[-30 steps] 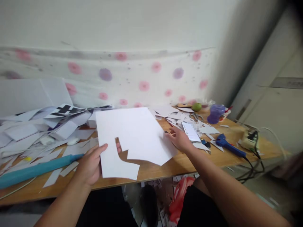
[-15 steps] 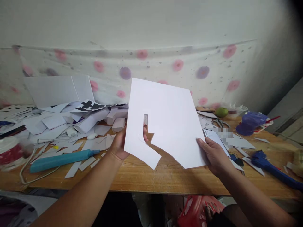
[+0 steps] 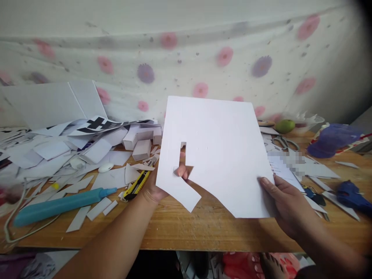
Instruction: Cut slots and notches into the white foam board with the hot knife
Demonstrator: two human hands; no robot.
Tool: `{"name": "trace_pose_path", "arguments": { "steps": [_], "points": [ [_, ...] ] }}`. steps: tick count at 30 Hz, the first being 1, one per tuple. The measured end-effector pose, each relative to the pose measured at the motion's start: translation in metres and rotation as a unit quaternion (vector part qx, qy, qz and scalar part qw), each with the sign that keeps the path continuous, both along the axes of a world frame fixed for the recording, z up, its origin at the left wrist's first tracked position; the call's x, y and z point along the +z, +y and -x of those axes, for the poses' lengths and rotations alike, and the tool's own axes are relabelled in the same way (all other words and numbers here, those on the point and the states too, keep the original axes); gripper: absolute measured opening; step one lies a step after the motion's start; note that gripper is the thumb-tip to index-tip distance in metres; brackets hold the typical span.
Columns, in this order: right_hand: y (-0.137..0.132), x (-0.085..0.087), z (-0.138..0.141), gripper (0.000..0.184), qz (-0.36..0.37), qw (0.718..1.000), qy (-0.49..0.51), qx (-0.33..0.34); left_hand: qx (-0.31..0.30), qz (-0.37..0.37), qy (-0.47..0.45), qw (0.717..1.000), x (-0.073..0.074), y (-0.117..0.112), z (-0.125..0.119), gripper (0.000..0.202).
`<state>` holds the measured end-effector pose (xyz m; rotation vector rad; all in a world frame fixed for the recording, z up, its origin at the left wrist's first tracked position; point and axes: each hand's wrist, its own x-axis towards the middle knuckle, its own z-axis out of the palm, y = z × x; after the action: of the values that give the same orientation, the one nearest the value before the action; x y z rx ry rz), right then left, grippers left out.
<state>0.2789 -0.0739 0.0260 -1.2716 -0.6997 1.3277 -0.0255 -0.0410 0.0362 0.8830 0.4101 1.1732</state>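
Note:
A white foam board sheet [image 3: 222, 143] is held up above the table, facing me. It has a narrow upright slot and an angled notch cut into its lower left part. My left hand [image 3: 155, 186] grips the left edge from behind; its fingertips show through the cut-out. At the lower right edge, my right hand [image 3: 286, 197] pinches the sheet, thumb on the front and the other fingers behind. A yellow and black utility knife [image 3: 138, 184] lies on the table just left of my left hand.
White paper and board scraps [image 3: 46, 151] pile up on the left, with small white boxes [image 3: 142, 149] and a teal tube-shaped tool [image 3: 61, 205]. To the right are scissors [image 3: 283, 142], a green fruit [image 3: 285, 126], a blue glue gun [image 3: 351, 195] and a purple container [image 3: 334, 141]. The wooden table edge [image 3: 174, 246] runs in front.
The sheet has shifted right in view and turned slightly, its top edge now nearly level. The view has tilted down, and the utility knife has come into sight beside my left hand.

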Motion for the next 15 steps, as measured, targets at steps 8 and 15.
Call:
{"name": "trace_pose_path", "arguments": {
  "steps": [8, 15],
  "points": [
    [0.0026, 0.0001, -0.0016, 0.024, 0.027, 0.999, -0.006, 0.017, -0.019, 0.009, 0.035, 0.999, -0.0021, -0.0005, 0.0125, 0.053],
    [0.0024, -0.0001, -0.0002, 0.027, 0.032, 0.999, 0.000, 0.007, 0.001, -0.003, 0.067, 0.998, -0.0030, 0.0031, 0.0113, 0.047]
  ]
}}
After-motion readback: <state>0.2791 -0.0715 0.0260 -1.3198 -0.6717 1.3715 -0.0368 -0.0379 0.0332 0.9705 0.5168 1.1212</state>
